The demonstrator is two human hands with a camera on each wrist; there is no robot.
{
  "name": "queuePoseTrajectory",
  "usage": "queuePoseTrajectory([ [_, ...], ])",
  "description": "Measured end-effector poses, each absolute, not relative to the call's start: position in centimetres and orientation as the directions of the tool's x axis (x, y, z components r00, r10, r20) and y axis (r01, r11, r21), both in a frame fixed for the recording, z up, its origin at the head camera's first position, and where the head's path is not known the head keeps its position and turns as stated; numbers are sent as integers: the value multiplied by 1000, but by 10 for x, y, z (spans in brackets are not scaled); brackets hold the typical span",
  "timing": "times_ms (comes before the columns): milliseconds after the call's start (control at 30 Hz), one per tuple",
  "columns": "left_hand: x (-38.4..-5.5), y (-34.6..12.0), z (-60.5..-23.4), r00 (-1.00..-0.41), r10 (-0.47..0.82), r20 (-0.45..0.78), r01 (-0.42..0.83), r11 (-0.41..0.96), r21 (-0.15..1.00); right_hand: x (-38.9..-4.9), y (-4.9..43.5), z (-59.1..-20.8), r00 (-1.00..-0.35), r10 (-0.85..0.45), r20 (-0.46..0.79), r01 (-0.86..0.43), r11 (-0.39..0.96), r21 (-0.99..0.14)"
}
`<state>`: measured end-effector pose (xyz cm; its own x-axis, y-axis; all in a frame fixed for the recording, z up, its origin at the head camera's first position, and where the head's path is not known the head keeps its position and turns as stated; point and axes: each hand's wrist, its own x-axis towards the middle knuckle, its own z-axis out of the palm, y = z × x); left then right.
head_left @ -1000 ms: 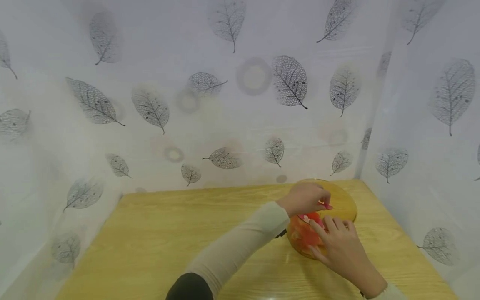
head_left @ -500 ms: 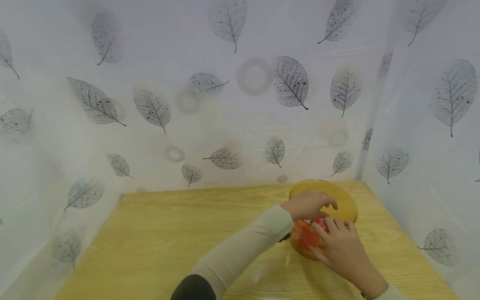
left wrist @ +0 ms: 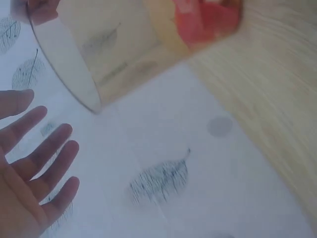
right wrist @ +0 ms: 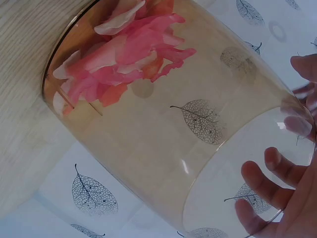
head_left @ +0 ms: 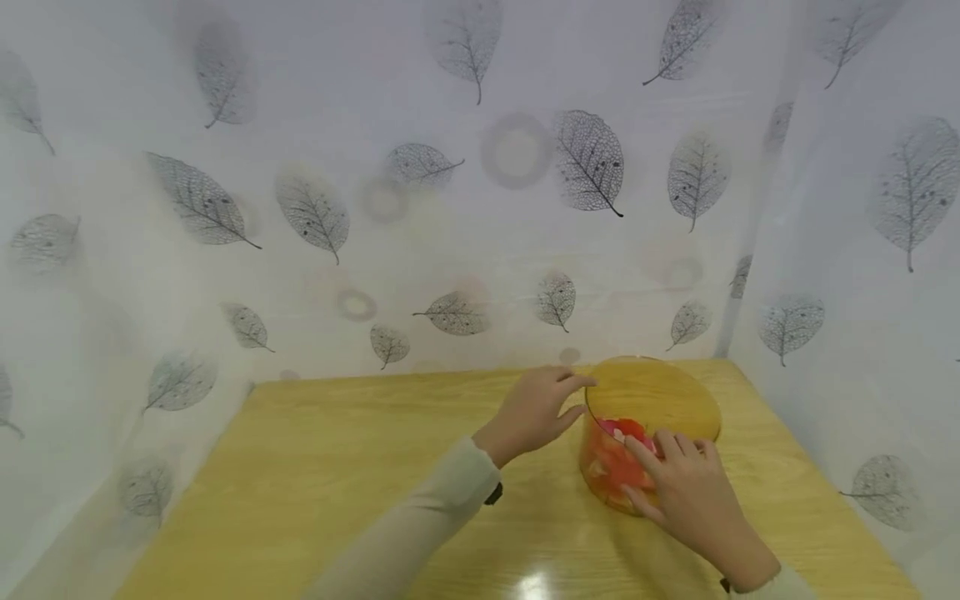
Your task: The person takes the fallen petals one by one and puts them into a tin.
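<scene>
A clear amber glass vase (head_left: pixel 663 392), cylindrical and wide-mouthed, is on the table at the right in the head view. Pink, red and pale artificial petals (right wrist: pixel 133 54) lie heaped at its bottom. My right hand (head_left: pixel 697 496) holds the vase at its rim, with fingers over the mouth and the thumb on the outside. Just left of the rim is my left hand (head_left: pixel 532 408), its fingers spread and nothing between them. The left wrist view shows the same left hand (left wrist: pixel 39 168) with fingers apart, beside the vase mouth.
The wood-grain table (head_left: pixel 360 475) stretches to the left and front of the vase. White sheeting (head_left: pixel 465 233) printed with skeleton leaves rises behind the table and along both sides, close behind the vase.
One second ago my left hand pinched a pink petal over the vase mouth. It let go of the petal and drew back leftward past the rim. My right hand has stayed on the vase.
</scene>
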<state>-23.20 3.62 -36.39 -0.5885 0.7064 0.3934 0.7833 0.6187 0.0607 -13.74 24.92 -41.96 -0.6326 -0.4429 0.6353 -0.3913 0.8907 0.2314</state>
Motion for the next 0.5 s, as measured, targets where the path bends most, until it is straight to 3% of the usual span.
queuePoseTrajectory([
  [300,-214,-32,-380,-755,533,383,603,794,84,-137,254,-407,-673,-440,594,-405,892,201],
  [500,-216,-47,-375,-810,437,391,483,875,24,-163,232,-384,-709,-414,571,-391,904,170],
])
